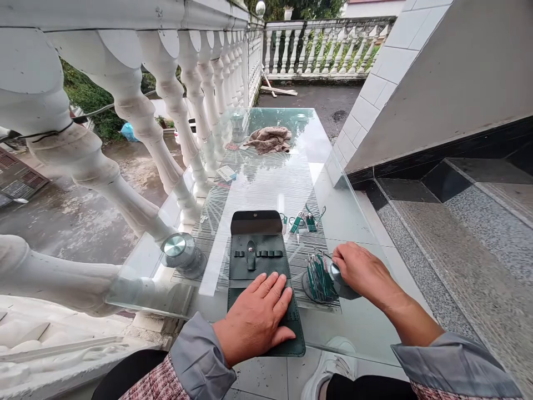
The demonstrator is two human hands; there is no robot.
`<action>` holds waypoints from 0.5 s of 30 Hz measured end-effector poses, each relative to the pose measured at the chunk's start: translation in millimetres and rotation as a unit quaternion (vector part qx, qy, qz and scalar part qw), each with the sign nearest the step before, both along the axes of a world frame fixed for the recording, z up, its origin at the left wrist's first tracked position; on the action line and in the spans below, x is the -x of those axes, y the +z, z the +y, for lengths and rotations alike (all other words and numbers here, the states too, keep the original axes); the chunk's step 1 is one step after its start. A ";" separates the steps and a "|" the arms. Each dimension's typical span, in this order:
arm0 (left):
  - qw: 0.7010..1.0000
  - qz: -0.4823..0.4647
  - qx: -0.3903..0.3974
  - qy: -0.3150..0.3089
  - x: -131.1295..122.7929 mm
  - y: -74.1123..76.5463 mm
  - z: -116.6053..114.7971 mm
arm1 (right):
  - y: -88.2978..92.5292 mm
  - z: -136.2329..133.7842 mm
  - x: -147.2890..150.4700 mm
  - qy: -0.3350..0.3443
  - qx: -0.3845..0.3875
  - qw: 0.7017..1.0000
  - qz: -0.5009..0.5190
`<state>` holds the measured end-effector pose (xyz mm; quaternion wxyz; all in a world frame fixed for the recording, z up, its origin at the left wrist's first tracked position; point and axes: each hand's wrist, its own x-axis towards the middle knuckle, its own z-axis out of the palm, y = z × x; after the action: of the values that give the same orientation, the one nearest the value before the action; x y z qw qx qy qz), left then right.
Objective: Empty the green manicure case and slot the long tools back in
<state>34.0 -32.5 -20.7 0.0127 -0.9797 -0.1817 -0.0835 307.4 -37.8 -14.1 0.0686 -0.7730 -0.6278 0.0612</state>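
A dark green manicure case lies unfolded on the glass table, its top flap raised, with small elastic loops and a snap strap inside. Flat across the case's lower half rests my left hand, fingers stretched out and holding nothing. My right hand is closed in a pinch beside a clear cup holding several green-handled metal tools. A thin metal piece seems to stick out from its fingertips, but its kind is unclear. Beyond the cup lie green nail clippers and small scissors.
The glass table stands on round metal-capped legs. A crumpled brown cloth and a small card lie farther back. White balusters run along the left; stone steps rise at right.
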 end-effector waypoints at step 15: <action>0.954 -0.121 -0.117 -0.246 4.5 2.3 -32.3 | 28.5 -17.7 33.0 -0.104 -0.043 0.802 0.587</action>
<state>29.4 -64.8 -18.3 0.0843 -0.9682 0.0760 -0.2227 274.4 -55.6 14.4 0.4631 -0.6461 -0.3852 0.4687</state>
